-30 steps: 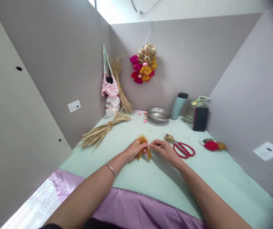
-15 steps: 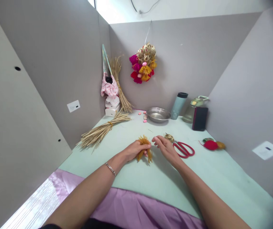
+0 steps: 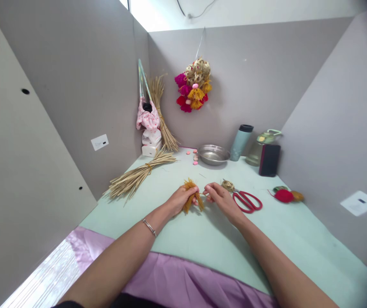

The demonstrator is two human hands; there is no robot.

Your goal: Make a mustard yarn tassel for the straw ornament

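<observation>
The left hand [image 3: 180, 200] clenches a mustard yarn tassel [image 3: 192, 197] low over the mint table [image 3: 202, 244]. The right hand [image 3: 222, 199] pinches shut beside it, on what is unclear. A slackened grip could let strands slip loose.

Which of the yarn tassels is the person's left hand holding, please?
The mustard-yellow tassel, clasped in the left hand; the red tassel lies loose at the right, and the cluster hangs on the back wall.
</observation>
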